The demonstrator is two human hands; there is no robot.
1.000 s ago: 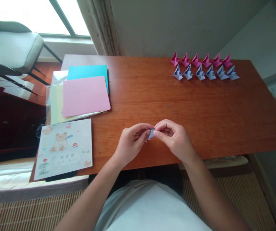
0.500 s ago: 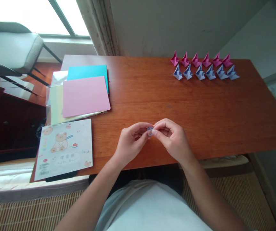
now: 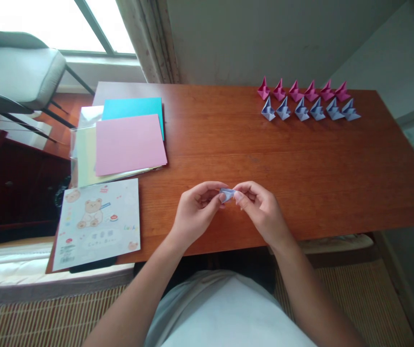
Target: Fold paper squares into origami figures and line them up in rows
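Between my two hands, over the front part of the wooden table [image 3: 207, 144], is a small folded piece of pale blue-purple paper [image 3: 227, 194]. My left hand [image 3: 195, 209] pinches its left end between thumb and fingers. The right end is pinched by my right hand [image 3: 261, 207]. Fingertips cover both ends of the paper. At the back right stand a row of pink folded paper shapes [image 3: 295, 91] and, in front of it, a row of pale blue-purple ones [image 3: 301, 110].
On the table's left lie pink sheets [image 3: 129, 144], a turquoise sheet [image 3: 133, 107] and pale sheets in a clear sleeve. Nearer me is a white pad with a bear drawing [image 3: 97, 224]. A chair [image 3: 15, 72] stands beyond the left edge.
The hands have moved slightly apart, and more of the pale blue-purple paper shows between the fingertips. The whole view has shifted very slightly.
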